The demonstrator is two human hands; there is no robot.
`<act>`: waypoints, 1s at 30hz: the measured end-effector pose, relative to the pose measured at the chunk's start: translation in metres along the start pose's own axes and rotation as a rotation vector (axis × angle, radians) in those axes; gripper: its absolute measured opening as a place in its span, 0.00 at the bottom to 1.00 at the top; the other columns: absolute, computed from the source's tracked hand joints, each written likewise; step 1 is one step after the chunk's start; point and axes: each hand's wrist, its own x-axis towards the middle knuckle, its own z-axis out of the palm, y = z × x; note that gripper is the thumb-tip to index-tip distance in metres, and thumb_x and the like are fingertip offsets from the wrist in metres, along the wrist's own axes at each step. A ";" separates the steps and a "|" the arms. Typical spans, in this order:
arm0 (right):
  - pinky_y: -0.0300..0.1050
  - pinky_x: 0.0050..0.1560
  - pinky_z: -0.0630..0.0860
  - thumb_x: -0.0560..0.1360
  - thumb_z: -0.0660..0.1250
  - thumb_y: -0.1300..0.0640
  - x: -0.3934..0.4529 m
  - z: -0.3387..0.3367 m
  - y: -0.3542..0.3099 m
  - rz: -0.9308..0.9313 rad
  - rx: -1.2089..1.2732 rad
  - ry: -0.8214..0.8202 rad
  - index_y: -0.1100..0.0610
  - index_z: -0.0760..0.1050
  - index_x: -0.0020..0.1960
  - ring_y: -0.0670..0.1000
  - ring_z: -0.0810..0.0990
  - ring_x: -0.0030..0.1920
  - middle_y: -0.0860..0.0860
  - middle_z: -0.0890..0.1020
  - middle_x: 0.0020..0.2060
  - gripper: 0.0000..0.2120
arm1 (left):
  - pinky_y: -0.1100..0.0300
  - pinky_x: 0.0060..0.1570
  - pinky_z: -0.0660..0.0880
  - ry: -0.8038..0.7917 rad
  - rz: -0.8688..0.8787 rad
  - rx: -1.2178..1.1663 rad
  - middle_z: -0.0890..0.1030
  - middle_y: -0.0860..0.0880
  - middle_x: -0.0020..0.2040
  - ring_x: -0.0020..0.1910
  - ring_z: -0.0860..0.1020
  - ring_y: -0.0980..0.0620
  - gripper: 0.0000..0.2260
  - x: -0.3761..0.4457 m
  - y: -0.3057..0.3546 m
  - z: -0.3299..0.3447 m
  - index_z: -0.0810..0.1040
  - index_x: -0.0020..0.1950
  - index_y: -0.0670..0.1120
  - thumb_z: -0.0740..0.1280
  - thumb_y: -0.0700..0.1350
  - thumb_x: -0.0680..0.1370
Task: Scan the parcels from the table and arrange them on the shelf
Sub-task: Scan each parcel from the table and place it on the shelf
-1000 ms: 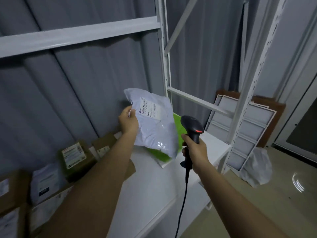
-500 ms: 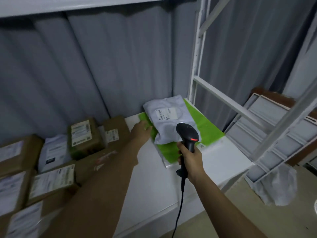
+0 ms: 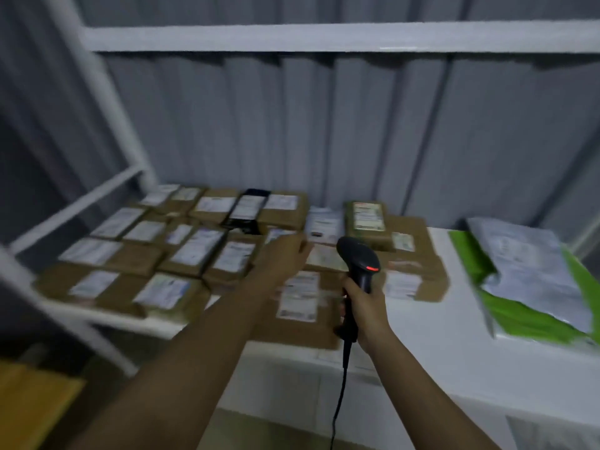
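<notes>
Head view: right hand (image 3: 363, 306) grips scanner (image 3: 358, 264), ready to scan. Left hand (image 3: 285, 254) hovers empty, fingers straight, above boxes (image 3: 181, 254) left of scanner.

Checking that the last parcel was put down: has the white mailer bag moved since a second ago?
Yes. The white mailer bag went from held up in the left hand down onto the green bag, near the white shelf's right end.

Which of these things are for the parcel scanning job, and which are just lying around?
For the job:
scanner, held in the right hand
left hand, open over the brown parcels
grey bag parcel on the green bag parcel
white shelf

Lying about:
yellow thing, lower left, too blurred to name
</notes>
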 end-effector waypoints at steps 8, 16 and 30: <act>0.44 0.30 0.70 0.76 0.69 0.58 -0.074 0.218 0.060 0.048 -0.169 -0.385 0.59 0.73 0.41 0.50 0.71 0.25 0.54 0.73 0.29 0.08 | 0.56 0.36 0.67 0.145 -0.486 0.136 0.73 0.48 0.37 0.39 0.74 0.47 0.12 -0.171 -0.187 -0.128 0.70 0.40 0.44 0.60 0.49 0.81; 0.45 0.32 0.71 0.77 0.69 0.57 -0.180 0.397 0.134 0.087 -0.331 -0.789 0.58 0.75 0.45 0.50 0.72 0.28 0.52 0.74 0.30 0.05 | 0.52 0.32 0.69 0.329 -0.860 0.137 0.73 0.45 0.35 0.36 0.73 0.44 0.14 -0.348 -0.324 -0.203 0.73 0.44 0.44 0.56 0.51 0.83; 0.41 0.30 0.71 0.76 0.68 0.59 -0.323 0.645 0.225 0.001 -0.498 -1.367 0.58 0.76 0.46 0.48 0.72 0.27 0.51 0.75 0.32 0.02 | 0.56 0.45 0.71 0.530 -1.547 0.264 0.80 0.44 0.53 0.50 0.78 0.43 0.16 -0.584 -0.471 -0.283 0.76 0.55 0.43 0.55 0.52 0.82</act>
